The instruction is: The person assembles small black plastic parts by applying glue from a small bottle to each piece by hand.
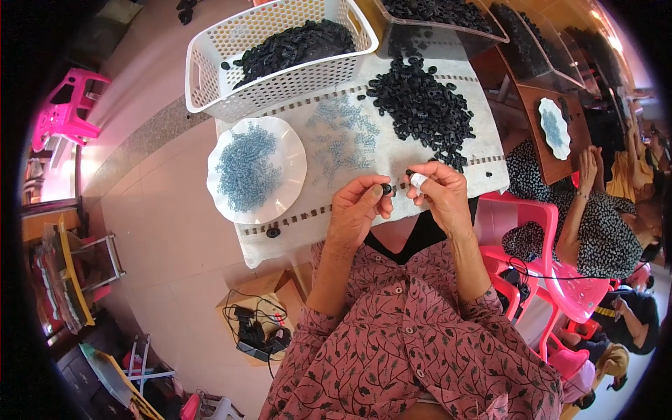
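My left hand (358,207) is closed in a pinch on a small round black part (386,189) near the table's front edge. Just right of it, my right hand (441,196) has its fingers pinched together, with white tape (418,180) wrapped round one finger. Something small and dark shows at those fingertips, too small to name. Beyond the hands lie a heap of black parts (420,105) and a scatter of small clear bluish pieces (343,136). A white scalloped plate (294,161) at the left bears many more bluish pieces.
A white perforated basket (210,87) with black parts stands at the back left of the cloth-covered table (259,245). Clear bins (448,35) are behind. One black part (273,232) lies near the front left. A co-worker (602,224) sits at right by pink chairs (553,280); a cardboard box (262,308) holds cables.
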`<state>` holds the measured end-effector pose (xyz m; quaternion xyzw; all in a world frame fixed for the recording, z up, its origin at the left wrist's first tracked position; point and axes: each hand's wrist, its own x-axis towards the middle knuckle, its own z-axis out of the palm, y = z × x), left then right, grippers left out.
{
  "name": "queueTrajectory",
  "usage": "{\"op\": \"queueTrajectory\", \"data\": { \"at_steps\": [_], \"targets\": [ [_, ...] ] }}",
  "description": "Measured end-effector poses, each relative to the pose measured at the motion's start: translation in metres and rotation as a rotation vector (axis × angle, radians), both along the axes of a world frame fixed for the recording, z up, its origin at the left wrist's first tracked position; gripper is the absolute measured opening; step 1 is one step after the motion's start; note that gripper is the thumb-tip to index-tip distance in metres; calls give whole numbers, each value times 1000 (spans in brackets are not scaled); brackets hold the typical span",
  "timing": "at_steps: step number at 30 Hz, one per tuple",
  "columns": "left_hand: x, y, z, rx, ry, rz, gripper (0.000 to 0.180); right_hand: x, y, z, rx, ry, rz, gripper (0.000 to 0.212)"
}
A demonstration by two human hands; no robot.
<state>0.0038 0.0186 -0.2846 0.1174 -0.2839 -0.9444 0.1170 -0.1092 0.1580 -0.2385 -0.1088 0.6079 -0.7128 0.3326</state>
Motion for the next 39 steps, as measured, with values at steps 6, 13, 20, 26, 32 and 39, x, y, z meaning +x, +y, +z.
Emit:
{"op": "queueTrajectory", "data": {
  "at_steps": [6,13,20,26,32,39],
  "targets": [
    [-1,1,-1,14,10,22,22,6,-1,2,-2,3,-13,21],
    [-1,2,-1,36,7,37,22,11,-2,9,35,-8,21,23],
    [-1,2,-1,31,4,34,21,14,0,8,27,-23,35,27],
    [-1,1,-2,21,25,29,20,13,1,9,-76,-115,32,22],
    [-2,3,-2,20,15,25,20,16,3,3,-65,-82,-29,18],
    [-3,7,-2,40,20,2,21,17,5,1,-27,-49,-18,23]
  ]
}}
